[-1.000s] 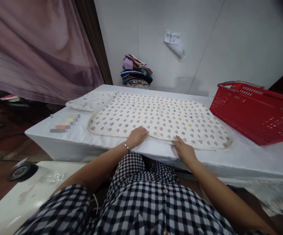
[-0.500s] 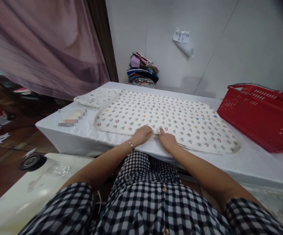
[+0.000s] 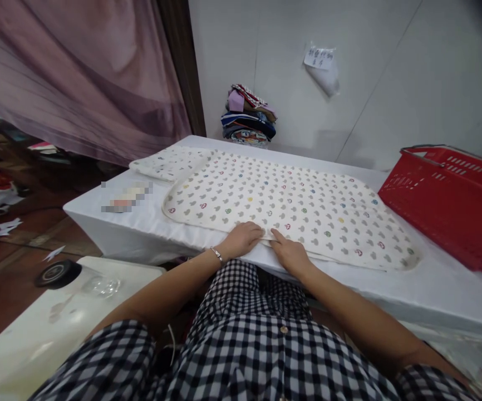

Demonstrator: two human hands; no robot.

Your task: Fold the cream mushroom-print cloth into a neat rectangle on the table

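Hiding its floor, a red basket (image 3: pixel 441 209) flanks the cloth (image 3: pixel 283 195).

Two bare hands (image 3: pixel 244 238); one mushroom-print cloth (image 3: pixel 283 195); one red plastic basket (image 3: pixel 453 209); one fabric stack (image 3: pixel 249 118); one handwritten sign (image 3: pixel 319 58); one bracelet (image 3: pixel 216 254)

Left hand (image 3: pixel 244 238) and right hand (image 3: pixel 289 252) on patterned cloth (image 3: pixel 283 195)

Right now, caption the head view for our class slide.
Left hand and right hand at the near edge of a cloth beside a basket.
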